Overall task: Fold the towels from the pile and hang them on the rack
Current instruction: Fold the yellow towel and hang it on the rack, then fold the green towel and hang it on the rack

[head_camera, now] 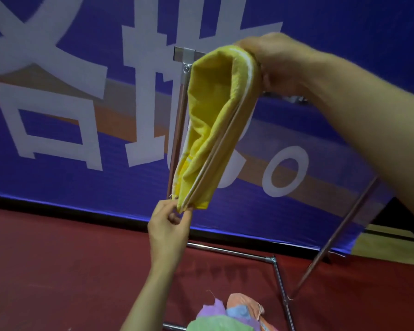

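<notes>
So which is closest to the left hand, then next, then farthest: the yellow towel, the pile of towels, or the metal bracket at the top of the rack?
From the left hand:
1. Yellow towel: its bottom corner is pinched in the fingers.
2. Pile of towels: below, at the frame's bottom edge.
3. Metal bracket: high up, on the rack's top, beside the right hand.

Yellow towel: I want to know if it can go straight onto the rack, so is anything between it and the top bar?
Nothing visible blocks it. The yellow towel, held by the right hand and pinched below by the left hand, hangs in front of the rack's top bar, whose visible end is bare.
</notes>
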Available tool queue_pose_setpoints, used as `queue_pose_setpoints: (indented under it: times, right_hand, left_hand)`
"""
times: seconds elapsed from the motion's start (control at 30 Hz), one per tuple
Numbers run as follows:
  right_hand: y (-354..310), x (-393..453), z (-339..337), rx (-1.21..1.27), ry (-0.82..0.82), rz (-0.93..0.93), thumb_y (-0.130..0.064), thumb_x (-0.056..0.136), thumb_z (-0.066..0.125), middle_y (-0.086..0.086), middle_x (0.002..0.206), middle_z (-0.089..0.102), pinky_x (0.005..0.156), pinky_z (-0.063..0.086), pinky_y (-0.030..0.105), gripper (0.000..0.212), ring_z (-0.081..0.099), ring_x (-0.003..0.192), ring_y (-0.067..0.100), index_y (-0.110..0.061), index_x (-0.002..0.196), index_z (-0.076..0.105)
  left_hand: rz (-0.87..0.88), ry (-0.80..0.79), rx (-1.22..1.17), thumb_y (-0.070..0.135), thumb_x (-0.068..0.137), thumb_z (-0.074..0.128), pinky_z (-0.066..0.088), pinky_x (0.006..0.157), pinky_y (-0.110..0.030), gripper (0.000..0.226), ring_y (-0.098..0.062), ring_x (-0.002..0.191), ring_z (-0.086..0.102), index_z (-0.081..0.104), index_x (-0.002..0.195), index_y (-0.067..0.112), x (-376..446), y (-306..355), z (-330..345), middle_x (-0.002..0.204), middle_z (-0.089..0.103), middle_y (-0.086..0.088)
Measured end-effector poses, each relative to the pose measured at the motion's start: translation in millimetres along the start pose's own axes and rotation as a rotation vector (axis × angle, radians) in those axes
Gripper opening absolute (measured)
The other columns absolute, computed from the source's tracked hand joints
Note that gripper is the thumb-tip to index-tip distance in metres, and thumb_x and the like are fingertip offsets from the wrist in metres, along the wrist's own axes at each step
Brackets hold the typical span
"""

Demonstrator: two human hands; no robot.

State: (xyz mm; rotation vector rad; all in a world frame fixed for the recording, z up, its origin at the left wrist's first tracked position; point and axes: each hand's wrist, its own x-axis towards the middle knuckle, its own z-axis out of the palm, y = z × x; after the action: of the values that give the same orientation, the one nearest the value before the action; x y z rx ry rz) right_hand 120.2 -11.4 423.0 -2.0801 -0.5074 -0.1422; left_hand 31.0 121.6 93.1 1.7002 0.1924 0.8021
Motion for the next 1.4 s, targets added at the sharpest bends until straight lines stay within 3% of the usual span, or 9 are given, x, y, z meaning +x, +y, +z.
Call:
queue_pose_setpoints:
  times: [0.27,0.4,0.6,0.73,0.9,1.0,1.13,1.3,1.4]
  right_hand:
    - [-3.2,37.4,-5.9,-0.580,0.112,-0.098,-0.040,0.109,0.042,0.000,0.073,0.050,0.063,0.043,0.031,0.036,0.046,0.063,0.012,-0.013,0.106,0.067]
    - [12.2,48.5,-2.4,-0.911,0.159,-0.140,-0.036,0.108,0.047,0.014,0.094,0.059,0.065,0.036,0.033,0.034,0.055,0.084,0.028,-0.005,0.102,0.061]
    - [18.7,29.3,-6.8,-0.866,0.165,-0.338,-0.023,0.102,0.058,0.005,0.111,0.068,0.072,0.049,0.029,0.017,0.066,0.099,0.022,-0.018,0.115,0.069]
    - [15.9,3.7,-15.5,-0.828,0.072,-0.290,-0.020,0.105,0.050,-0.004,0.109,0.072,0.069,0.052,0.022,0.028,0.069,0.095,0.013,-0.027,0.122,0.071]
    - [39.7,-42.8,-6.7,-0.740,0.079,-0.322,-0.025,0.096,0.053,-0.004,0.122,0.073,0.098,0.054,0.035,0.039,0.068,0.111,0.014,-0.026,0.133,0.063]
    - [80.5,-80.1,2.2,-0.586,0.072,-0.232,-0.023,0.097,0.055,-0.008,0.122,0.074,0.102,0.053,0.029,0.036,0.069,0.110,0.007,-0.027,0.132,0.066]
    - [179.2,-141.9,28.4,-0.394,-0.051,0.026,-0.018,0.099,0.055,-0.009,0.091,0.078,0.091,0.060,0.039,0.024,0.074,0.086,0.010,-0.032,0.096,0.074]
    - [341.0,-238.2,78.3,-0.191,-0.153,0.469,-0.012,0.101,0.058,-0.006,0.073,0.074,0.083,0.062,0.046,0.031,0.069,0.068,0.008,-0.028,0.079,0.074]
    - [421.3,-303.9,111.4,-0.164,-0.251,0.709,-0.015,0.099,0.062,-0.007,0.071,0.070,0.066,0.058,0.029,0.023,0.064,0.067,0.009,-0.022,0.083,0.077]
  left_hand:
    - [0.007,0.079,-0.072,0.011,0.087,0.078,0.035,0.060,-0.008,0.008,-0.008,0.057,0.046,0.075,0.093,0.016,1.7,7.2,32.3,0.083,0.052,0.011]
    - [-0.022,0.029,-0.036,0.014,0.086,0.078,0.035,0.058,-0.010,0.014,-0.009,0.056,0.050,0.073,0.088,0.027,-3.0,-0.2,44.5,0.081,0.056,0.012]
    - [-0.205,0.014,0.053,0.018,0.086,0.079,0.037,0.068,-0.027,0.008,-0.018,0.071,0.060,0.078,0.093,0.015,-5.8,-17.5,46.6,0.083,0.062,0.011]
    - [-0.372,0.008,-0.029,0.030,0.084,0.084,0.048,0.071,-0.040,0.025,-0.046,0.090,0.067,0.077,0.094,0.009,-1.1,-30.8,48.1,0.093,0.074,-0.025]
    - [-0.547,-0.043,-0.337,0.024,0.086,0.082,0.048,0.057,-0.029,0.017,-0.021,0.067,0.057,0.072,0.098,0.019,-4.0,-42.5,45.8,0.093,0.072,-0.013]
    - [-0.617,-0.265,-0.297,0.010,0.093,0.073,0.043,0.049,-0.021,0.011,-0.016,0.074,0.065,0.076,0.103,0.016,-13.7,-45.4,45.6,0.087,0.074,-0.004]
    - [-0.384,-0.656,0.007,0.008,0.095,0.070,0.042,0.047,-0.015,0.013,0.000,0.050,0.055,0.077,0.091,0.017,-27.2,-39.2,46.0,0.063,0.068,0.009]
    - [-0.249,-1.303,0.489,0.030,0.097,0.067,0.058,0.065,-0.031,0.012,-0.007,0.060,0.065,0.073,0.105,0.023,-45.5,-33.1,34.1,0.072,0.071,0.011]
    - [-0.276,-1.546,0.767,0.043,0.100,0.061,0.062,0.075,-0.034,0.030,-0.017,0.082,0.073,0.071,0.121,0.024,-49.5,-16.1,31.7,0.103,0.077,0.000]
